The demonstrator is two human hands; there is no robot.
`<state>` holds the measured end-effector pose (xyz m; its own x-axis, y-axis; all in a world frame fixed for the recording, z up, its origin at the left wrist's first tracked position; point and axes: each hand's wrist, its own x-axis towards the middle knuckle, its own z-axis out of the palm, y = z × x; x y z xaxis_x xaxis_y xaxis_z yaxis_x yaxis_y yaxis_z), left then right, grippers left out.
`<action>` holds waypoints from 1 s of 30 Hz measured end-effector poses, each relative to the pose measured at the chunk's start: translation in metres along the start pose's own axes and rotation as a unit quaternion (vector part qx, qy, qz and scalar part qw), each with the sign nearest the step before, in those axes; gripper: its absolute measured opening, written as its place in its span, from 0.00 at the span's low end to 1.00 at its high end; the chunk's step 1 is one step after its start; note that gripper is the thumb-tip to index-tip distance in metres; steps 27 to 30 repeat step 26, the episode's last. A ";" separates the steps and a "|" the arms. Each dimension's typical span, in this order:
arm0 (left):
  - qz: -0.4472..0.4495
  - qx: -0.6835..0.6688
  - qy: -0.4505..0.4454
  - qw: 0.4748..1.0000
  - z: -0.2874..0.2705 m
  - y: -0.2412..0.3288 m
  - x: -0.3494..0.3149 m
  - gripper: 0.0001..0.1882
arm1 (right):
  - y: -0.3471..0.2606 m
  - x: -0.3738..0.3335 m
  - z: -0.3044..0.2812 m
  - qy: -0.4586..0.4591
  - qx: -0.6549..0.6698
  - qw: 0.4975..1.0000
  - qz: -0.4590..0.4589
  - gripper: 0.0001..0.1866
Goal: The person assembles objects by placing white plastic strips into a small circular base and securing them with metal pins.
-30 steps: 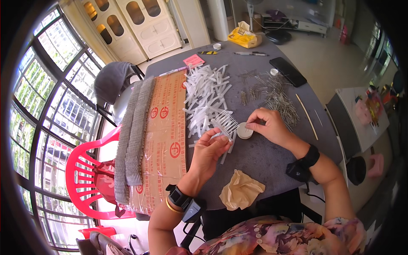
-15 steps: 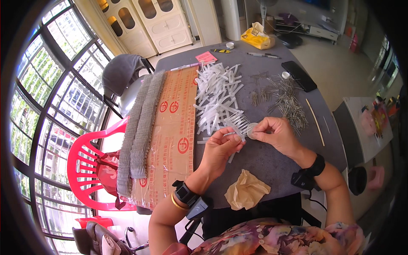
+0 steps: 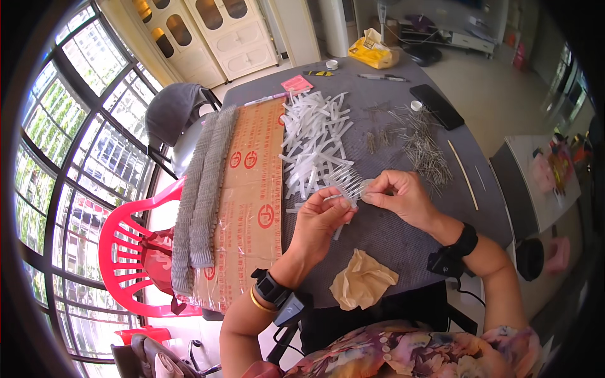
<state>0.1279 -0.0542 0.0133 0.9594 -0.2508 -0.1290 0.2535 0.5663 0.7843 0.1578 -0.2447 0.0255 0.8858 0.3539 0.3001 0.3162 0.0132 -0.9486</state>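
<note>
My left hand [image 3: 320, 219] is closed in a pinch on a white plastic strip [image 3: 345, 199]. A row of thin metal pins [image 3: 344, 179] fans out from the strip like a comb. Close beside it, my right hand [image 3: 398, 196] pinches at the pins' right end, near a small round pale disc [image 3: 365, 184] partly covered by the fingers. Whether the right fingertips also grip a single pin is too small to tell. Just beyond my hands lies a heap of loose white strips [image 3: 315, 138]. A pile of thin metal pins [image 3: 423, 151] spreads to the right.
On the left, two long grey ribbed rows [image 3: 208, 189] rest on a brown cardboard sheet [image 3: 249, 208]. Crumpled tan paper [image 3: 363, 279] lies near me. A black phone [image 3: 437, 107], a wooden stick [image 3: 463, 174] and a yellow bag [image 3: 374, 51] are on the grey table.
My right fingers have closed further over the pale disc, so less of it shows. The whole view has shifted slightly; both hands stay together at the strip.
</note>
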 end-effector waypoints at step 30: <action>0.052 0.117 0.042 0.991 0.004 -0.005 0.007 0.07 | 0.009 0.012 -0.083 -0.070 -0.456 0.887 0.008 0.21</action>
